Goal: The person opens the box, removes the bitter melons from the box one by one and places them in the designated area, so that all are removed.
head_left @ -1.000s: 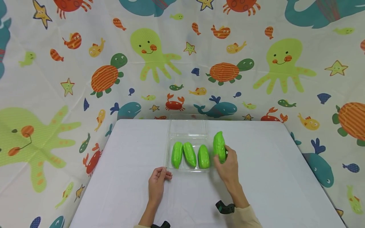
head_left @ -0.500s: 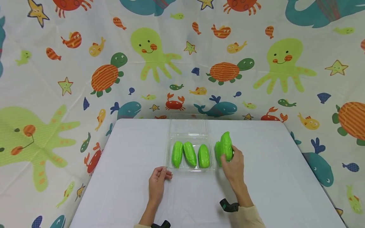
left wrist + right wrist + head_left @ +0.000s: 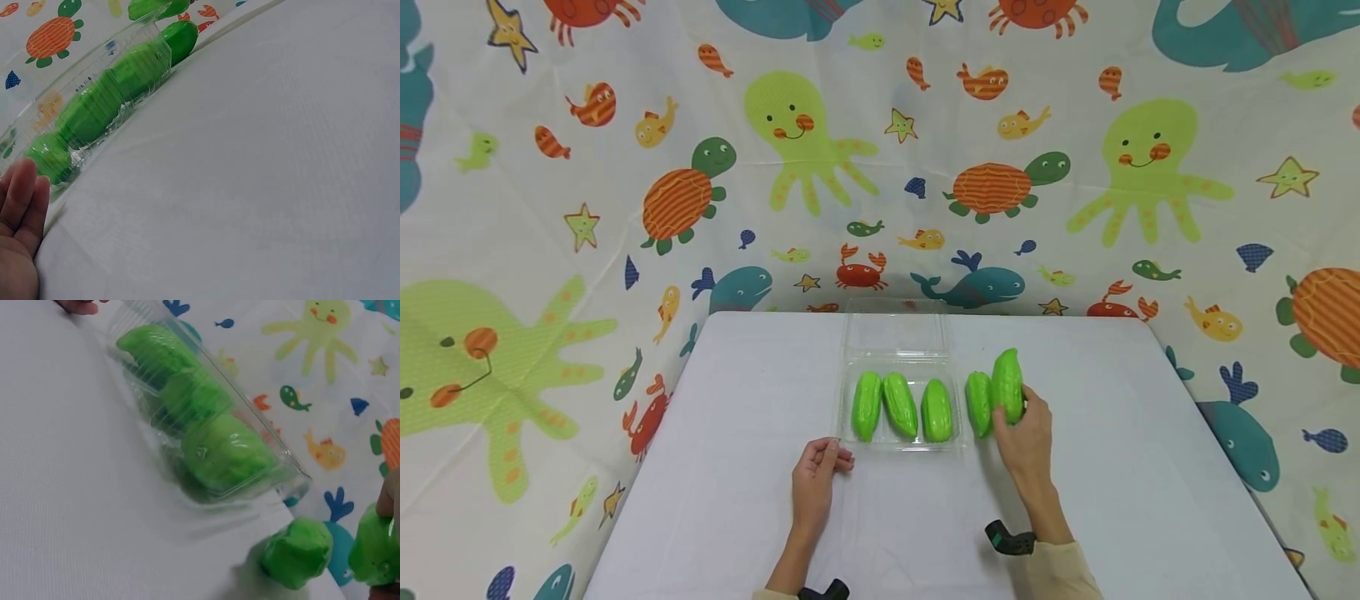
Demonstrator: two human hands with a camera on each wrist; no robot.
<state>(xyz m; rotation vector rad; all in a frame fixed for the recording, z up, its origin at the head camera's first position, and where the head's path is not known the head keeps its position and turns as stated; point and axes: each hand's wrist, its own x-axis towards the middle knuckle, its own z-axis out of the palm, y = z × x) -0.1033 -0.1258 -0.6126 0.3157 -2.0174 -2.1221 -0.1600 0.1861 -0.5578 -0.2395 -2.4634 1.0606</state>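
Note:
My right hand (image 3: 1028, 432) grips a bright green, ridged bitter melon (image 3: 1007, 385) between thumb and fingers, to the right of the container. Just left of it, a second bitter melon (image 3: 979, 404) lies on the table; the right wrist view shows this loose melon (image 3: 299, 553) beside the held melon (image 3: 374, 547). Inside the clear plastic container (image 3: 895, 448) three more melons (image 3: 900, 406) sit side by side. My left hand (image 3: 815, 483) holds nothing, its fingers loosely bent near the container's front left corner. In the left wrist view, the left hand (image 3: 20, 231) appears beside the container wall (image 3: 164, 40).
The container's clear lid (image 3: 895, 333) is folded back toward the table's far edge. A white cloth covers the table (image 3: 737, 392). Behind it hangs a curtain (image 3: 880, 183) printed with sea animals. A black wrist camera (image 3: 1009, 540) sits on my right wrist.
My right hand has shifted to the right with its bitter melon, bringing the loose melon beside it into view. The left hand and the container stay where they were.

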